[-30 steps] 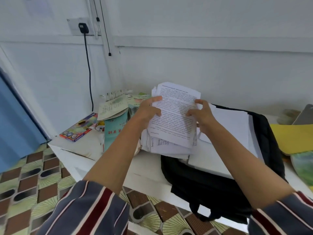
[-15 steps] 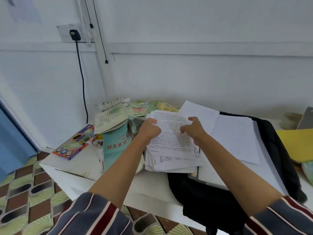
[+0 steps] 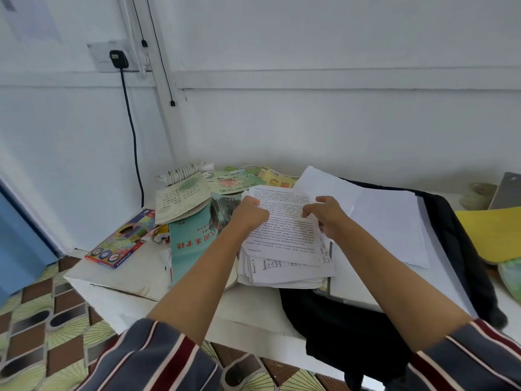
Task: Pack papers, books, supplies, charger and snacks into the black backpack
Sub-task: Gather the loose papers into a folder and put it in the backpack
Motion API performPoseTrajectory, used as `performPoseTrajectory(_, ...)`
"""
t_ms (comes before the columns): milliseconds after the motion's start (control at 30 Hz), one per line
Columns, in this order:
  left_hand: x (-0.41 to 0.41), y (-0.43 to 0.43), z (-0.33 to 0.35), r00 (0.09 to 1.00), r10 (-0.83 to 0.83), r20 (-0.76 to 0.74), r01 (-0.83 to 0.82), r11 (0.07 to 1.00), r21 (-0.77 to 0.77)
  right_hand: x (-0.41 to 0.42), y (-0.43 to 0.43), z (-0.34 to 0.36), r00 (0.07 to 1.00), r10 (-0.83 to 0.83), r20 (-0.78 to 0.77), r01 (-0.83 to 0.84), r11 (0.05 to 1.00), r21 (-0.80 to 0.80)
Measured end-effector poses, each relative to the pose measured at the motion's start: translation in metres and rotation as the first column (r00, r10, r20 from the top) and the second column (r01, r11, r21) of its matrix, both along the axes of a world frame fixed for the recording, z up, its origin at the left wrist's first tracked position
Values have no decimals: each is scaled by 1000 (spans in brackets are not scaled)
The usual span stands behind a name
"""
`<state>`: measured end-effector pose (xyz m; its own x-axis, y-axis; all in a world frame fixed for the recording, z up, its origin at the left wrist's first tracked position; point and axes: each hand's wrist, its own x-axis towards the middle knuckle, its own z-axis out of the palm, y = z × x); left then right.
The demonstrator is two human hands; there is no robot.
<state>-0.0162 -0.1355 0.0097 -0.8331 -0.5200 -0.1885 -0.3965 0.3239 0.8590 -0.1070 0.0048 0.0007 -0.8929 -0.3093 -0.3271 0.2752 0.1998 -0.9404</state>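
White walls back the bench, where our left hand and right hand each pinch the top sheet of the papers, stacked at the left edge of the flat backpack. We judge packing barely begun: teal book, pencil box and plugged-in charger sit outside. The sheet's print is too small to read; the book bears red Chinese characters

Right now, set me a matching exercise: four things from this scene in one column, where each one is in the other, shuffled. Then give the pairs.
Things
1. printed sheet
2. colourful box
3. black charger plug
4. yellow sheet

Places
A. in the wall socket
B. far right of the table
C. gripped by the left hand and right hand
D. near the table's left corner

Pairs: 1-C, 2-D, 3-A, 4-B
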Motion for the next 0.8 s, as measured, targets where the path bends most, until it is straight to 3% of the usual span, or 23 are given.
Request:
performPoseTrajectory(600,5,3,8,1000,-27,11,25,993,118,15,5,8,998,-19,52,21,999,-24)
performPoseTrajectory(800,6,-3,11,997,-74,-2,73,985,157,19,8,14,994,-75,74,89,974,-210)
